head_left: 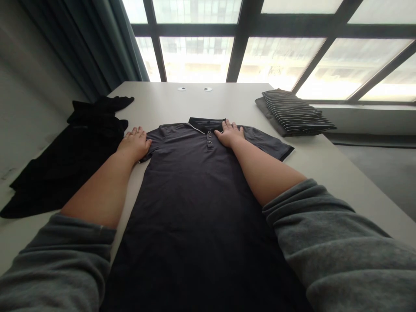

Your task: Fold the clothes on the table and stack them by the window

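Note:
A dark grey polo shirt (195, 195) lies front side up and spread out, its collar at the far end and its hem beyond the lower edge of the view. My left hand (134, 143) rests flat on the end of its left sleeve, fingers stretched out. On the chest, just right of the button placket, my right hand (230, 133) lies with fingers spread, the tips touching the collar. Both hands are open and hold nothing. My right forearm covers part of the shirt's right side.
The white table (156, 100) has two round cable holes near its far edge. To the left lies a heap of black clothing (74, 151). Folded garments, a striped one (295, 112) on top, sit at the far right. Windows and a dark curtain (94, 39) stand behind.

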### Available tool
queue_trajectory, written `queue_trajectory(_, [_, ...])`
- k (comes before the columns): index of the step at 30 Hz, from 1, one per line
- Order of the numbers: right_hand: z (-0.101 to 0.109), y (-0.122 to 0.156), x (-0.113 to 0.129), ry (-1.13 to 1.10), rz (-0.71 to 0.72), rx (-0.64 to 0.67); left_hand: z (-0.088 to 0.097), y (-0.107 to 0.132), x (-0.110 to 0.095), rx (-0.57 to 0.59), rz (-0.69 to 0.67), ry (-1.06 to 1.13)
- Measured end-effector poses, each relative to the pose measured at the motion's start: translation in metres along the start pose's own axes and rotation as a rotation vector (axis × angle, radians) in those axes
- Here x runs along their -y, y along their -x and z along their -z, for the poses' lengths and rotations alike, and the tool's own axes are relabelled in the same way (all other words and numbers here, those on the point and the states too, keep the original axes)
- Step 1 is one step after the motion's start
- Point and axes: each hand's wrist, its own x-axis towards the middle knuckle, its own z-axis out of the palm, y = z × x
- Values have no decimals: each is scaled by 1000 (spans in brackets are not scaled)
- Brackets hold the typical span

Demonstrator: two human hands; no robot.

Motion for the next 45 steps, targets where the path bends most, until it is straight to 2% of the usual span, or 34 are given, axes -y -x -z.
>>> queue_trajectory(2, [-1,0,-2,-24,5,-3,9,6,-19,-83,-60,48])
queue_trajectory(3, [-1,0,-2,-36,9,-5,12,8,-29,-86,-86,85])
queue_trajectory(7, [-3,-3,0,-76,17,-17,13,12,-57,103,-87,158])
queue_trajectory(9, [-2,-6,-1,-113,10,-24,9,12,-60,183,-46,148])
queue_trajectory(11, [2,-8,-8,-173,9,-38,7,12,-60,204,-21,142])
queue_trajectory(15, [9,8,-46,-238,36,-82,7,12,-60,215,4,139])
queue_trajectory(18, [9,34,-88,-158,68,-69,8,12,-62,228,6,143])
queue_trajectory(21, [9,53,-126,-94,38,-60,7,11,-62,215,2,141])
queue_trajectory(23, [9,57,-144,-61,4,-40,6,11,-61,205,4,136])
queue_trajectory(26, [11,54,-157,0,-22,-13,6,11,-61,211,6,134])
queue_trajectory(33, [10,45,-166,67,1,-45,4,8,-58,217,-1,155])
queue_trajectory(37, [14,50,-165,55,14,-97,13,16,-61,183,-31,123])
queue_trajectory(40, [19,61,-153,64,47,-304,28,38,-73,100,-137,68])
queue_trajectory(42, [20,76,-136,63,149,-397,37,59,-87,70,-263,69])
queue_trajectory(43, [19,86,-126,63,226,-387,39,71,-94,90,-330,81])
queue_trajectory(45, [15,113,-105,72,396,-279,40,96,-106,175,-438,107])
